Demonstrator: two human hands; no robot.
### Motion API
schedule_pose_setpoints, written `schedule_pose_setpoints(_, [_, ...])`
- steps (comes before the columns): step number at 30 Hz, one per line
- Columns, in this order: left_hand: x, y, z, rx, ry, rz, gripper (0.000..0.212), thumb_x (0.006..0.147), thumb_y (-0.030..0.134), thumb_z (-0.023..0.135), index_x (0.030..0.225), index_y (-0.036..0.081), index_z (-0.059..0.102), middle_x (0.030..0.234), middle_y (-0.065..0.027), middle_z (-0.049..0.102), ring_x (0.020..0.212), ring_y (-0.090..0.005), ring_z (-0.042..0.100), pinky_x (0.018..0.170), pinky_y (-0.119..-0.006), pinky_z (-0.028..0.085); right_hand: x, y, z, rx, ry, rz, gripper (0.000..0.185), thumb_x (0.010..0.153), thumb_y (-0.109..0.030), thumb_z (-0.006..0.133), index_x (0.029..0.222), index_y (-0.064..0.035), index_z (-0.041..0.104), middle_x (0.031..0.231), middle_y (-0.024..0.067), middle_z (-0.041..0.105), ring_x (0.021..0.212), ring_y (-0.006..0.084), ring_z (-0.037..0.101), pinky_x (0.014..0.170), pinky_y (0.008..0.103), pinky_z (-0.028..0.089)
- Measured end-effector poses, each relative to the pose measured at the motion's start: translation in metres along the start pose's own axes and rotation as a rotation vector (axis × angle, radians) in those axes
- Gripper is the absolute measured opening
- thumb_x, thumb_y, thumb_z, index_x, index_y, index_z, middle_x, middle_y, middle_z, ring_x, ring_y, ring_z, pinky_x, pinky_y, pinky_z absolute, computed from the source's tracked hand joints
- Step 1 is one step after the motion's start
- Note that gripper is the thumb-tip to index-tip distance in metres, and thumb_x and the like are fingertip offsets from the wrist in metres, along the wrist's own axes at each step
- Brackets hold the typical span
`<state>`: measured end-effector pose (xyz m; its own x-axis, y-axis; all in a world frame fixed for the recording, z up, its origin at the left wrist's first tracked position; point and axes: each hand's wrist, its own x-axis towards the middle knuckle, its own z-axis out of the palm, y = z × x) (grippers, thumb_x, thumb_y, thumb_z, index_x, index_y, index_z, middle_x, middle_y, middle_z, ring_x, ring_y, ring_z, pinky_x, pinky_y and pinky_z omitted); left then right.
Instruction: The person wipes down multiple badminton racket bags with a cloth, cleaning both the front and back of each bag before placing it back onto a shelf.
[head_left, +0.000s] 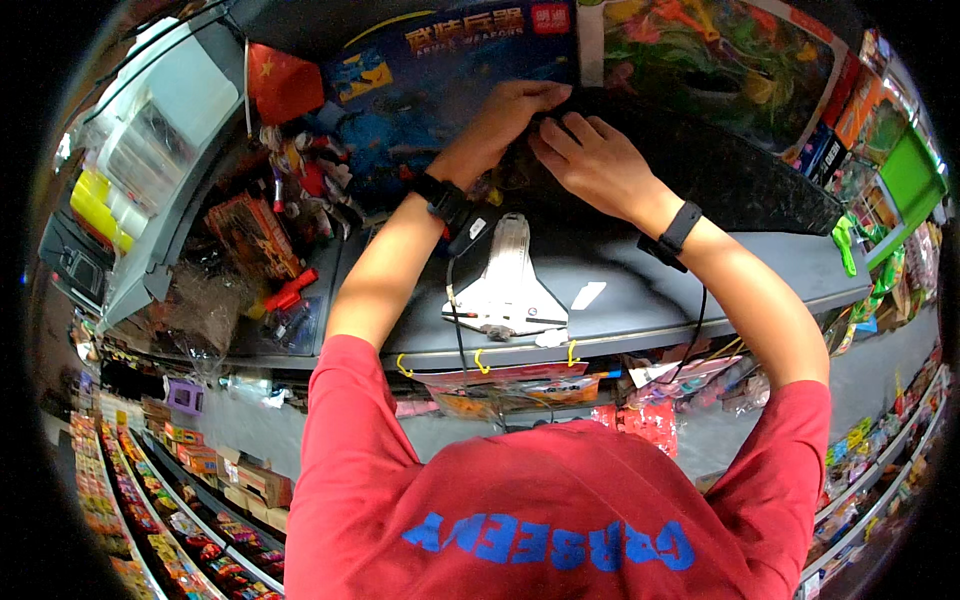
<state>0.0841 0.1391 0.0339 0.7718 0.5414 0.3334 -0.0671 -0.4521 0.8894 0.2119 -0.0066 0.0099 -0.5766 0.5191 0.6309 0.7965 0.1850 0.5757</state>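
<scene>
My left hand (510, 124) reaches to the back of the grey shelf (637, 277), its fingers over the end of a long black object (720, 169) that lies along the shelf. Close beside it, my right hand (592, 157) has its fingers bent at the same end. What the fingertips touch is dark and partly hidden, so a grip cannot be made out. A white toy space shuttle (510, 289) lies on the shelf between my forearms, with a small white piece (589, 295) to its right. Each wrist wears a black strap with a cable.
Large boxed toys (450, 97) stand along the back. On the left are a small red flag (285, 84), a robot figure (311, 176), a red toy part (291, 289) and crumpled clear plastic (202, 307). Yellow hooks (481, 361) hold packets under the front edge. A green-framed item (907, 195) stands at the right.
</scene>
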Motion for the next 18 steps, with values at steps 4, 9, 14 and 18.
schedule_pose_setpoints(4, [-0.001,0.001,0.007,0.069,0.078,0.081,0.039,0.099,0.034,0.063,0.119,0.002,0.073,0.114,-0.0059,0.074,0.106,-0.014,0.064,0.097,-0.029,0.046,-0.022,-0.019,0.016,0.258,-0.277,-0.05,0.034,0.082,-0.014,0.06,0.115,-0.0077,0.068,0.117,0.0059,0.06,0.106,0.0258,0.058,0.09,0.0371,0.052])
schedule_pose_setpoints(9, [0.002,-0.007,0.01,0.106,0.131,0.074,0.042,0.098,0.037,0.065,0.117,0.001,0.073,0.114,-0.0064,0.074,0.105,-0.0149,0.064,0.097,-0.03,0.046,-0.055,-0.029,0.035,0.332,-0.434,-0.232,0.032,0.082,-0.013,0.06,0.112,-0.0047,0.067,0.115,0.0075,0.063,0.109,0.0274,0.06,0.094,0.0373,0.053])
schedule_pose_setpoints(14, [-0.003,0.0,0.013,0.19,0.158,0.043,0.04,0.098,0.035,0.065,0.117,0.001,0.073,0.114,-0.0065,0.074,0.105,-0.0157,0.065,0.097,-0.03,0.046,-0.05,0.015,0.018,0.202,-0.325,-0.226,0.034,0.084,-0.015,0.06,0.116,-0.0072,0.067,0.119,0.007,0.063,0.111,0.0268,0.061,0.092,0.0378,0.053])
schedule_pose_setpoints(18, [-0.004,-0.003,0.015,0.071,0.135,0.052,0.04,0.098,0.035,0.066,0.119,0.002,0.073,0.114,-0.0063,0.074,0.106,-0.0159,0.065,0.097,-0.03,0.046,-0.041,0.065,-0.011,-0.017,0.038,0.143,0.041,0.083,-0.016,0.063,0.125,-0.0112,0.065,0.122,0.0087,0.061,0.108,0.0293,0.061,0.089,0.039,0.056])
